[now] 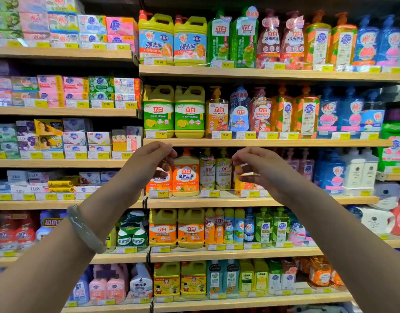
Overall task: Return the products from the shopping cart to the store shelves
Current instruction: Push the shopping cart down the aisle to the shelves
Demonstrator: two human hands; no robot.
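My left hand (152, 158) is raised at the third shelf (217, 202). Its fingers curl over the top of a yellow-orange dish soap bottle (159, 182) at the left end of that row. The hand hides the bottle's pump, so I cannot see whether it grips it. My right hand (251, 164) is further right at the same height. Its thumb and fingers close round the upper part of an orange bottle (240, 184) that stands on the shelf. Between the hands stand a matching yellow-orange bottle (186, 173) and two pale yellow bottles (215, 172).
Wooden shelves full of detergent bottles fill the view above and below. Boxed soaps (66, 138) fill the shelves to the left. Blue and white pump bottles (343, 170) stand to the right. A pale bangle (85, 229) sits on my left wrist. No cart is in view.
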